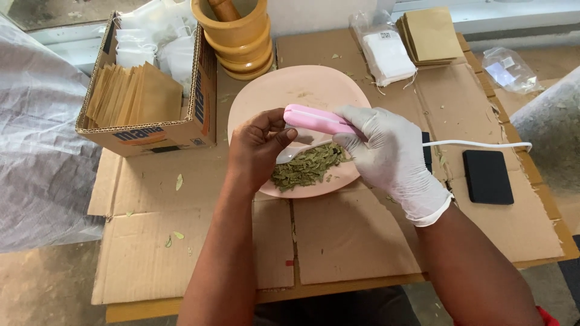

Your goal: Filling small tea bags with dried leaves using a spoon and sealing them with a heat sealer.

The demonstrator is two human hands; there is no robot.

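Note:
My right hand [389, 154], in a white glove, grips a pink hand-held sealer [314, 119] with a white cord [477, 143] running off to the right. My bare left hand [258, 148] pinches at the sealer's tip; whatever sits between its fingers is hidden. Both hands hover over a pink plate [284, 90] that holds a pile of dried green leaves [308, 167] and a white spoon [296, 153].
A cardboard box [181, 130] at the left holds brown paper pouches [134, 93] and white bags. A wooden mortar with pestle [238, 33] stands behind the plate. More pouches [430, 35], white bags [386, 55] and a black rectangular block [488, 176] lie at the right on flattened cardboard [338, 235].

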